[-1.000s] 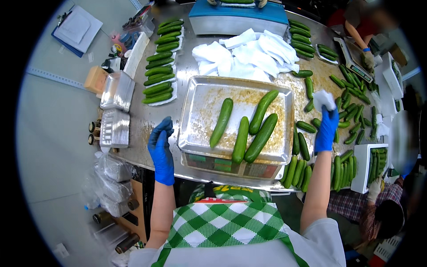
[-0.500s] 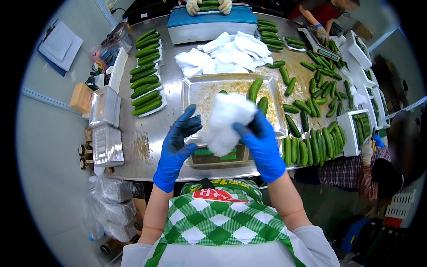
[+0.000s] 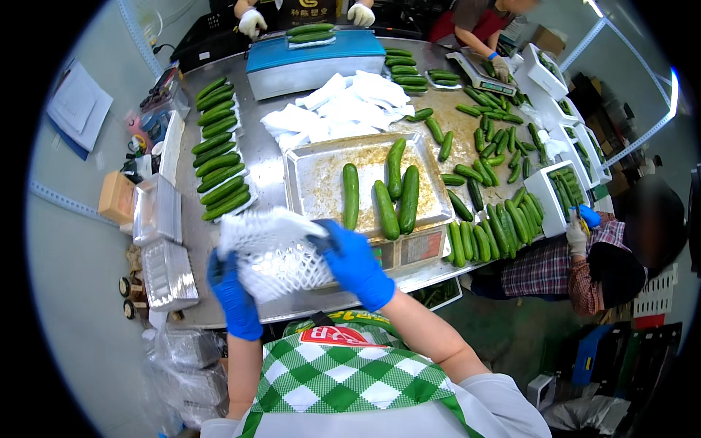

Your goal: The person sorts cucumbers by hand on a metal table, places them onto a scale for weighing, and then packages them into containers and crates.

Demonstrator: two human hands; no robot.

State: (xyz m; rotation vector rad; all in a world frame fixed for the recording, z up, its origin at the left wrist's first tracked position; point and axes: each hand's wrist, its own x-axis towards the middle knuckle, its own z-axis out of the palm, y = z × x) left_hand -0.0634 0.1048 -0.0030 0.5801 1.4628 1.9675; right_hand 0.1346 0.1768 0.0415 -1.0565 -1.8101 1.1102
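A white foam net [image 3: 281,255] is spread out between my two blue-gloved hands, low in front of the metal tray, its open mesh showing. My left hand [image 3: 235,296] closes on the net's left edge. My right hand [image 3: 354,263] pinches its right side, fingertips partly hidden by the net. Just beyond, a shallow metal tray [image 3: 314,191] sits on a scale [image 3: 412,248], and several green cucumbers [image 3: 350,197] lie in it. Behind the tray is a heap of white nets [image 3: 343,106].
Packed cucumbers [image 3: 219,160] form a column on the left, near clear plastic trays [image 3: 168,274]. Loose cucumbers [image 3: 496,139] cover the right side, beside white foam boxes [image 3: 548,193]. A blue-topped machine [image 3: 314,62] stands at the back. Other people work at the far side and right.
Both hands have moved left and lower with the net, which is now spread wide instead of bunched. My left hand has taken hold of it. The view has shifted, showing the tray's cucumbers fully.
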